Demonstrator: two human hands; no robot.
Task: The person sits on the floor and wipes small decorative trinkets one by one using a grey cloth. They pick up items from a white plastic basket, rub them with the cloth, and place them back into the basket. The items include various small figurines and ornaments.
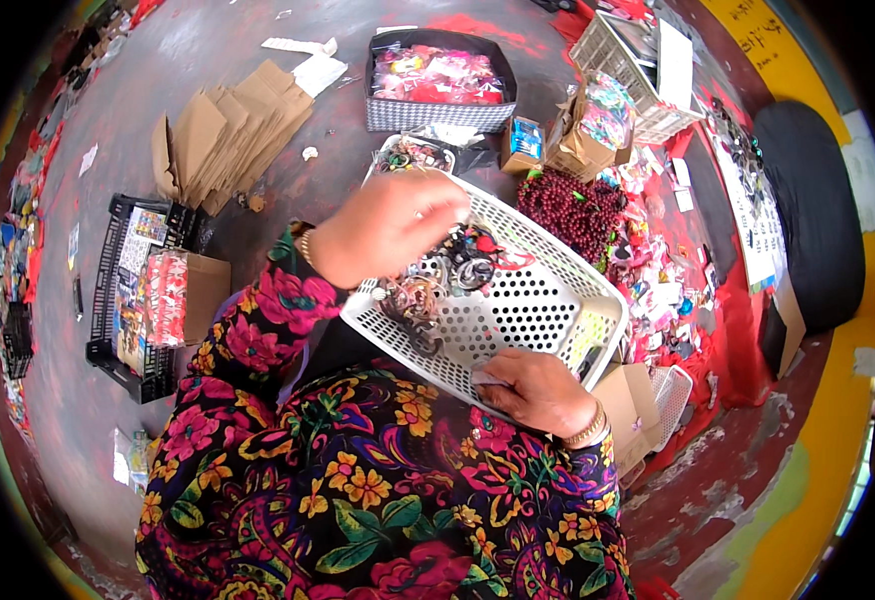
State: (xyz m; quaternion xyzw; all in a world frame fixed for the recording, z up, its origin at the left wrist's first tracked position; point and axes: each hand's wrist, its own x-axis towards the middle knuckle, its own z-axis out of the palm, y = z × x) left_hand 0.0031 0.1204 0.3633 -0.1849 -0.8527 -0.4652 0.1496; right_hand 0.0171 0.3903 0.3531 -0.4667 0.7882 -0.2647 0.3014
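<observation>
A white perforated plastic basket (548,345) lies tilted across my lap. Tangled dark, grey and brown bands that look like hair ties (438,280) are heaped in its left half, with a few red ones among them. Over that heap hovers my left hand (393,225), somewhat blurred, its fingers curled together; what they pinch, if anything, is too small to name. By the near rim, my right hand (536,390) is closed, thumb against fingers, on a small pale piece (488,378) whose kind I cannot make out.
Beyond the basket stand a checked fabric box (438,115) of bagged goods and a smaller white basket (413,155). Dark red beads (573,210) and scattered packets lie to the right. At left are a black crate (138,375) and folded cardboard (228,130).
</observation>
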